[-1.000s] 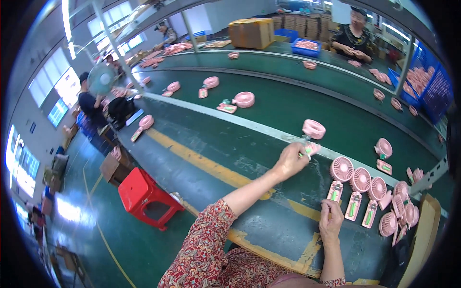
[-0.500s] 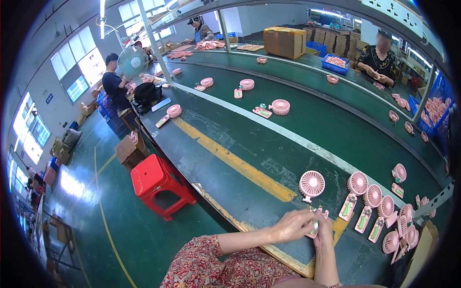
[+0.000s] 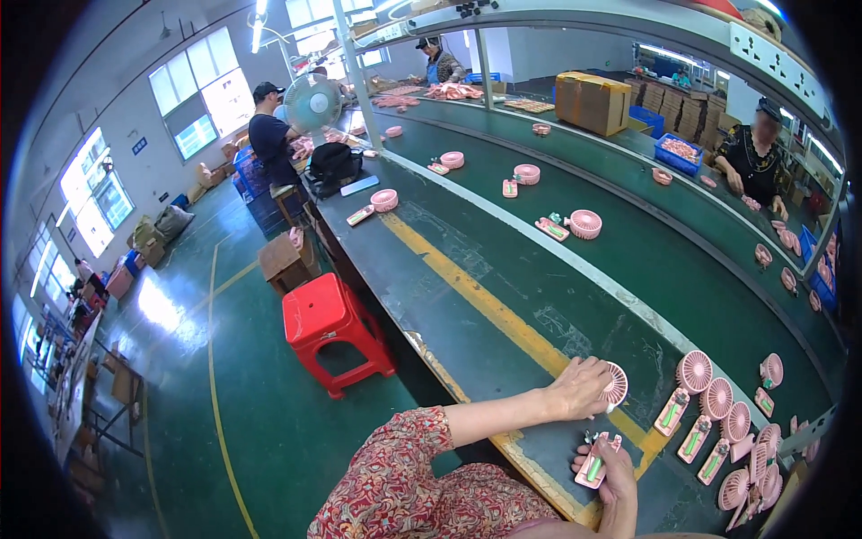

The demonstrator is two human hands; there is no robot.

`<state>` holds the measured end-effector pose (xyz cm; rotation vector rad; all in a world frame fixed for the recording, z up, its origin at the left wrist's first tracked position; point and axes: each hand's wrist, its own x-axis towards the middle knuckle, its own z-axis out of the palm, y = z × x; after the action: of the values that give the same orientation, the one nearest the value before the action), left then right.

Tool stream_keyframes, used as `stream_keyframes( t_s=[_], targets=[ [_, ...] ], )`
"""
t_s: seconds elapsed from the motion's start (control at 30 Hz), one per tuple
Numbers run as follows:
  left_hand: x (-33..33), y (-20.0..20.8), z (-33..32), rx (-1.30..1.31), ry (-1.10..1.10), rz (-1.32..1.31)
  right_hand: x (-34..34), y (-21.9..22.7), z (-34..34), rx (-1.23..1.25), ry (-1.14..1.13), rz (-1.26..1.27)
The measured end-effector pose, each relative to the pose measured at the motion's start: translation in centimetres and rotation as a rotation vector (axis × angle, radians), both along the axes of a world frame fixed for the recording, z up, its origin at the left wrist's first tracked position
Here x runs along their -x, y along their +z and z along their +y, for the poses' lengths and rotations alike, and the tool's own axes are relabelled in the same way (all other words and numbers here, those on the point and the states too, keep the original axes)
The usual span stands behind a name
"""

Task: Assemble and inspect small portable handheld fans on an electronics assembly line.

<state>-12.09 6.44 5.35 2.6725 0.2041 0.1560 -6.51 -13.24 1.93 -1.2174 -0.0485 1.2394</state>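
My left hand (image 3: 577,390) is closed on the edge of a round pink fan head (image 3: 615,384), partly covering it, over the yellow stripe on the bench. Closer to me, my right hand (image 3: 618,476) holds a pink fan handle half (image 3: 593,463) with its inside facing up. A green cylindrical part, likely a battery, lies in that handle, and small parts stick out at its upper end. To the right, several pink fan heads (image 3: 694,371) stand in a row with opened handles (image 3: 672,411) beside them.
A pile of pink fan parts (image 3: 734,490) is at the bench's right end. More fan sets, including one fan head (image 3: 585,225), lie on the green belt (image 3: 503,216) beyond a white rail. A red stool (image 3: 328,314) stands left of the bench. Co-workers sit or stand across and farther off.
My left hand has left the handle in my right hand and taken hold of the fan head. The handle now shows more fully. My view has shifted left.
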Motion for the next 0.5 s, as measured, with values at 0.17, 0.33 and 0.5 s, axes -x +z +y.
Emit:
stream_keyframes(
  t_s=[0.17, 0.33, 0.5],
  targets=[
    [-1.2, -2.0, 1.7, 0.178, 0.189, -0.082, 0.9, 0.2, -0.8, -0.027, 0.028, -0.066],
    [-0.6, -1.6, 2.9, 0.304, 0.103, 0.094, 1.1, 0.2, -1.9, 0.002, 0.023, -0.142],
    [1.9, -0.4, 2.7, 0.503, 0.159, 0.058, 1.1, 0.4, -2.8, -0.025, -0.052, -0.182]
  ],
)
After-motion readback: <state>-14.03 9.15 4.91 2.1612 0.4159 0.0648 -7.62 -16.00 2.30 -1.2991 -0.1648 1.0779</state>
